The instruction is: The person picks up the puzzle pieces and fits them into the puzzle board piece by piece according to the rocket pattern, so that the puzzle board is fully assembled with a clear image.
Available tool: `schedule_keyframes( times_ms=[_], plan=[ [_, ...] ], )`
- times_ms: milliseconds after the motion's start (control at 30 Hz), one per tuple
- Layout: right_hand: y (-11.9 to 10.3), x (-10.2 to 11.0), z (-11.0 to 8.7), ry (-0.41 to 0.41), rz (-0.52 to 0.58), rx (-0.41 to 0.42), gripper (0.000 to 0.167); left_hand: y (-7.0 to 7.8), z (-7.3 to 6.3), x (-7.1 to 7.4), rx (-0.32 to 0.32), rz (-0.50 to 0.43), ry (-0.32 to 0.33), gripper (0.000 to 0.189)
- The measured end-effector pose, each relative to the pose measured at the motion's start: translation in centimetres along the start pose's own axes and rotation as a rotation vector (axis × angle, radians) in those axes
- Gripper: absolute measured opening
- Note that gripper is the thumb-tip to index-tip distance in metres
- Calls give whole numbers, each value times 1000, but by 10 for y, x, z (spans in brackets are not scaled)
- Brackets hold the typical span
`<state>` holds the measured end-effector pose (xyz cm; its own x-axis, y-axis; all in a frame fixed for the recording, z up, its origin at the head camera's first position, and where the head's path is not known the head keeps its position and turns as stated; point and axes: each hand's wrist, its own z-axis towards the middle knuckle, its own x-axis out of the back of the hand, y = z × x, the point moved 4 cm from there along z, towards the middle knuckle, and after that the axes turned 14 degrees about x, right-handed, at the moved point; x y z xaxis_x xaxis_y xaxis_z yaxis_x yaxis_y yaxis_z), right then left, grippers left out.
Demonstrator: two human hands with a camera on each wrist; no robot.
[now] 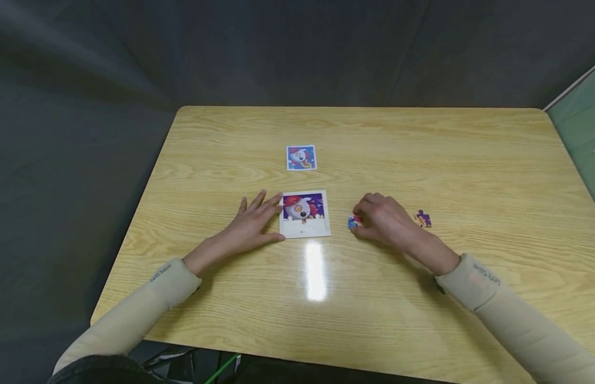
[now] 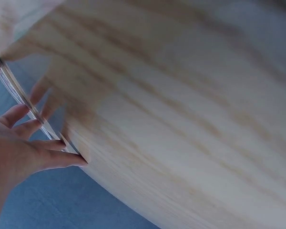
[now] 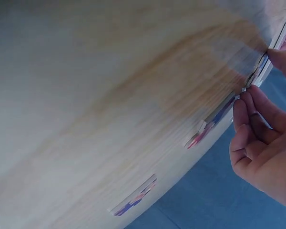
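A white-framed puzzle board lies on the table, its upper part filled with a picture of a white cartoon dog in a red hat; its lower part is bare white. My left hand is flat with spread fingers, the fingertips and thumb at the board's left edge. To the right of the board, my right hand pinches a blue and red jigsaw piece between thumb and fingers, close to the tabletop. In the right wrist view, another piece lies near the curled fingers, hidden under the hand from above.
A purple and orange jigsaw piece lies right of my right hand. Beyond the board is a small reference card with the dog picture. The wooden table has dark curtain behind it and a green surface at its right.
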<state>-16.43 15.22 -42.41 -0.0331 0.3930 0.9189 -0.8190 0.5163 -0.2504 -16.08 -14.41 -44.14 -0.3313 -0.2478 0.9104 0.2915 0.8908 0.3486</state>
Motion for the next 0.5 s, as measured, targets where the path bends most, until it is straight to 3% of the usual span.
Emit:
schedule_keyframes(
  times_ms=[233, 500],
  plan=[
    [-3, 0, 4, 15, -28, 79, 35, 1, 0, 1, 11, 8, -12, 72],
    [-7, -1, 13, 38, 23, 239, 31, 0, 0, 0, 13, 7, -14, 71]
  ],
)
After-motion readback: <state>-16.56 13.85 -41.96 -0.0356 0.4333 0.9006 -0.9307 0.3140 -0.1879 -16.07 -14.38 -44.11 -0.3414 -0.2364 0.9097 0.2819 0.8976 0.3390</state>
